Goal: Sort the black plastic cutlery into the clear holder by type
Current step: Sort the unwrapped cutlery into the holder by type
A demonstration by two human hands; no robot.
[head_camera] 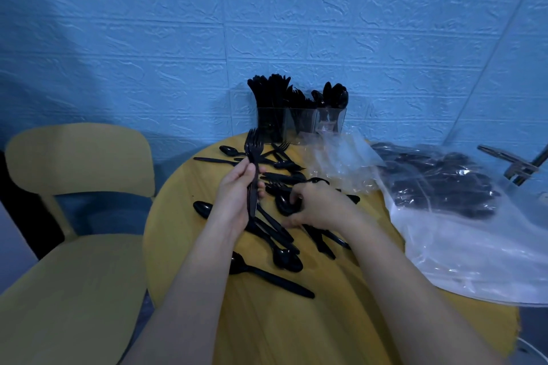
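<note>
Left hand (237,190) gripping upright forks (252,163) (tines up), right hand (314,207) curled around spoon (286,204)

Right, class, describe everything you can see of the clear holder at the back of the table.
The clear holder is a transparent, plastic-looking box that stands upright at the far edge of the round yellow table, close to the blue wall. It has three side-by-side compartments. The left one is packed with black cutlery that looks like knives, the middle one holds forks, and the right one holds spoons, heads up. Crumpled clear plastic wrap lies against its front right. Neither hand touches it.
</note>
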